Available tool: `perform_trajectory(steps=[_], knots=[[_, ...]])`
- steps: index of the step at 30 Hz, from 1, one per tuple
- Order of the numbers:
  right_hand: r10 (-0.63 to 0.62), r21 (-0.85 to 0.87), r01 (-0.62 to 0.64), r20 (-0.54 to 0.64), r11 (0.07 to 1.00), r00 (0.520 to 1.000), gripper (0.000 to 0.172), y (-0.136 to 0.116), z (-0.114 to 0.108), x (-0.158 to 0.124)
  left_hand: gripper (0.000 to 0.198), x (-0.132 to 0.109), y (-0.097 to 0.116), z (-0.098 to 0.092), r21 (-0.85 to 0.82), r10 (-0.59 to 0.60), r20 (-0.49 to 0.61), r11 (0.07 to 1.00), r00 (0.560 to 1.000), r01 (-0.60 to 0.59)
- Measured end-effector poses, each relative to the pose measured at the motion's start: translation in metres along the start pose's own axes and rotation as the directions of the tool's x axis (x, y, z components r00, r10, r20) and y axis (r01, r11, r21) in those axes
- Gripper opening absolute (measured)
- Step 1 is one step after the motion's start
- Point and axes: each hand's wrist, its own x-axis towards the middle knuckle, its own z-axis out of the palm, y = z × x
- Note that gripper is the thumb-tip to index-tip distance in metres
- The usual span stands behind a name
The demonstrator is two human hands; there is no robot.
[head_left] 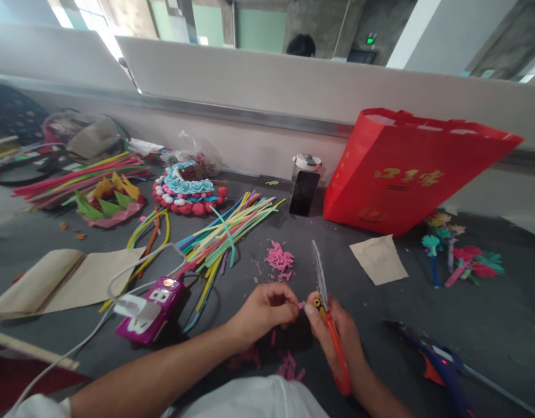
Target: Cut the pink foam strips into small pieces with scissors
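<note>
Two bare hands of yours work just nearer to you than the landmark, a pile of pink pieces [279, 259], in the head view. Your left hand [267, 307] is below the pile, its thumb and forefinger pinched narrow on a small pink bit [301, 305]. Your right hand [337, 331] is below and to the right of the pile, wrapped around the orange-red handles of the scissors [332, 332], whose blades point away from you and pass on the pile's right side. You have the pink bit right by your right thumb; you cannot tell whether that thumb touches it too.

More pink scraps [288, 366] lie nearer your body than the pile. To its left you have a bundle of coloured strips [232, 229], and farther left a purple power strip [162, 302]. Beyond the pile, to the right, a phone [304, 193] leans upright. Well to the pile's right are a sheet of brown paper [378, 259] and, nearer you, a glue gun [441, 357].
</note>
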Motion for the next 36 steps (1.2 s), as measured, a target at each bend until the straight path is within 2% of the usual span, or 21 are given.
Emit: perform_trajectory(steps=[4, 7, 14, 18, 23, 36], knots=[[-0.037, -0.149, 0.049, 0.083, 0.988, 0.996, 0.021, 0.003, -0.003, -0.003, 0.013, 0.001, 0.004, -0.002, -0.212, 0.037, -0.114, 0.975, 0.993, -0.06], [-0.05, -0.267, 0.077, 0.105, 0.961, 0.993, 0.024, 0.004, -0.001, -0.006, 0.011, 0.002, 0.006, -0.004, -0.315, 0.056, -0.162, 0.943, 0.985, -0.105], [-0.192, -0.495, 0.185, 0.038, 0.849, 0.981, 0.029, 0.005, 0.003, -0.005, 0.01, -0.001, 0.011, -0.005, -0.467, 0.106, -0.171, 0.867, 0.979, -0.175], [-0.222, -0.523, 0.211, 0.042, 0.826, 0.974, 0.028, 0.007, 0.004, -0.006, 0.011, -0.003, 0.014, -0.004, -0.477, 0.109, -0.182, 0.859, 0.977, -0.185], [-0.198, -0.55, 0.199, 0.063, 0.811, 0.978, 0.025, 0.007, 0.007, -0.007, 0.015, -0.003, 0.013, -0.003, -0.477, 0.071, -0.18, 0.866, 0.981, -0.15], [-0.212, -0.488, 0.236, 0.106, 0.84, 0.972, 0.024, 0.005, 0.007, -0.009, 0.01, -0.002, 0.008, -0.003, -0.501, 0.099, -0.129, 0.852, 0.987, -0.151]])
